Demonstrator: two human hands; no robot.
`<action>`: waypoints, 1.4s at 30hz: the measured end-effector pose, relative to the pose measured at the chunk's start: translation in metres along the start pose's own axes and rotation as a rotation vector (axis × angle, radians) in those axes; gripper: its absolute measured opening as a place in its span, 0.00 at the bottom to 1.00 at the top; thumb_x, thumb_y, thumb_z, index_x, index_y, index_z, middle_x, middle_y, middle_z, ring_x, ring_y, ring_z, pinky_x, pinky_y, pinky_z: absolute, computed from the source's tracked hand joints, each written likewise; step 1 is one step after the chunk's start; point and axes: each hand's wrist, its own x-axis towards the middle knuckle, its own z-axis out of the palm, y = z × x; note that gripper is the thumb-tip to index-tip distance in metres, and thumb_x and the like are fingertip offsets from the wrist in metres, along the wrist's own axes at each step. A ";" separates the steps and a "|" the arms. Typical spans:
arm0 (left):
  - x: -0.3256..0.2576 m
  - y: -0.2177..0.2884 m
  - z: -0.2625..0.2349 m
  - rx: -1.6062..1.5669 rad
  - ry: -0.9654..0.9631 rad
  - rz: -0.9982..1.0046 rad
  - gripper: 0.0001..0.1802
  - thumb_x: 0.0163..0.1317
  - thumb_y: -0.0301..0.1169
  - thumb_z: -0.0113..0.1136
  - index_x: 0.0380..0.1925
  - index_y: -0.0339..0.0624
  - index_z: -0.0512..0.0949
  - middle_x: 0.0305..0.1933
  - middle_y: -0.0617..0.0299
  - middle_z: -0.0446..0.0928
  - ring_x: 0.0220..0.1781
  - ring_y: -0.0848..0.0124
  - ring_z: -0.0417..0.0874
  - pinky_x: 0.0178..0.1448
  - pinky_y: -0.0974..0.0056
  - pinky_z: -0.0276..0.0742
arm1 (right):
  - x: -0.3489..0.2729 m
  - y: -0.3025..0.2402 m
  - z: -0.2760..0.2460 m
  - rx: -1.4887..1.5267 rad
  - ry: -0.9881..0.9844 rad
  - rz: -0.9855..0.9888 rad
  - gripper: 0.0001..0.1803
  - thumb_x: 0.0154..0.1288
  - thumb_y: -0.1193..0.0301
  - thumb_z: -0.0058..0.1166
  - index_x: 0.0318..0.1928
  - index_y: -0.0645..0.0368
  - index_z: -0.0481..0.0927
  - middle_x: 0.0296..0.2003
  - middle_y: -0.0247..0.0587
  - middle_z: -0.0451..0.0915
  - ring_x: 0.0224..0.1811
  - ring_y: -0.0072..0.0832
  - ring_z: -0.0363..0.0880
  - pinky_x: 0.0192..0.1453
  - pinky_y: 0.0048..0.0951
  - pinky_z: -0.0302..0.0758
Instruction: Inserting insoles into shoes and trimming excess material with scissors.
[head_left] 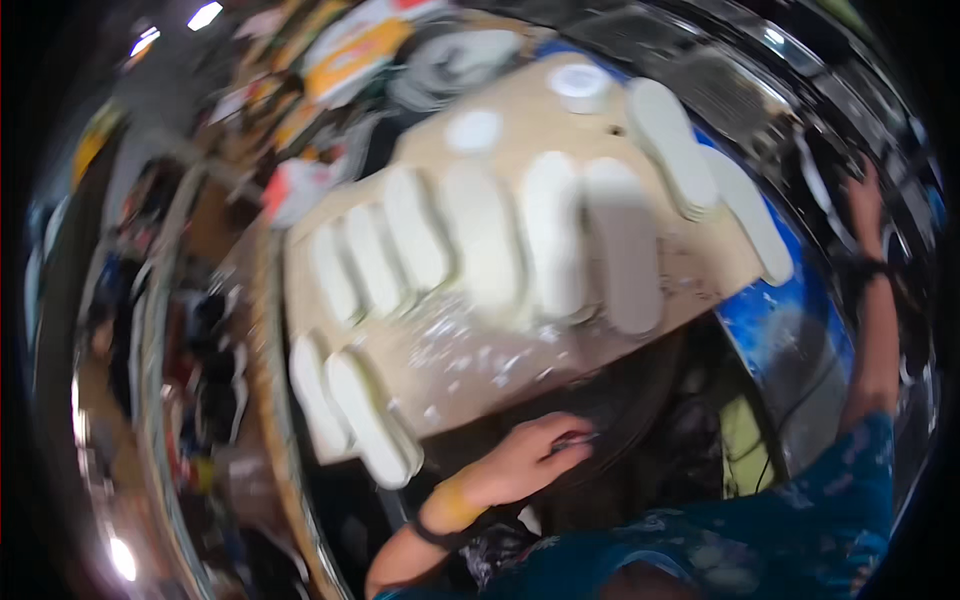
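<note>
My left hand [530, 460] is closed, its fingers curled in front of the near edge of the board. A small dark thing seems to be between thumb and fingers, too blurred to name. Far out to the right, my right hand [866, 205] reaches to a black object with a white edge [822, 185], perhaps a shoe. Its fingers are smeared, and whether they grip it cannot be seen. Stacks of pale shoe soles [553, 240] lie in a row on the tan board [480, 385]. Two more soles [368, 415] lie at its near left corner.
White scraps [450, 345] litter the board. A white round tub [580, 85] and a white disc [473, 131] are at its far side. Further soles [675, 145] lie over its right edge, beside a blue surface [790, 330]. A rail [270, 360] runs along the left.
</note>
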 end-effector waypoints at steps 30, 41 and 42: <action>-0.146 -0.021 0.096 -0.265 0.647 0.146 0.11 0.66 0.32 0.46 0.32 0.34 0.70 0.26 0.64 0.69 0.28 0.72 0.67 0.32 0.63 0.65 | -0.481 -0.195 -0.045 0.564 -0.985 -0.198 0.41 0.46 0.82 0.61 0.62 0.56 0.58 0.43 0.40 0.77 0.37 0.21 0.77 0.42 0.23 0.73; -0.115 -0.052 0.099 0.480 0.757 -0.311 0.31 0.54 0.47 0.61 0.43 0.26 0.70 0.39 0.39 0.76 0.42 0.52 0.79 0.47 0.58 0.73 | -0.463 -0.137 0.016 0.334 -0.870 -0.237 0.26 0.52 0.78 0.53 0.55 0.53 0.67 0.36 0.51 0.78 0.36 0.42 0.79 0.41 0.33 0.73; -0.114 -0.051 0.097 0.487 0.753 -0.315 0.31 0.54 0.47 0.61 0.43 0.26 0.70 0.39 0.39 0.76 0.42 0.52 0.79 0.47 0.58 0.73 | -0.461 -0.140 0.014 0.409 -0.822 -0.196 0.27 0.53 0.78 0.54 0.55 0.52 0.66 0.36 0.50 0.78 0.36 0.41 0.79 0.41 0.32 0.73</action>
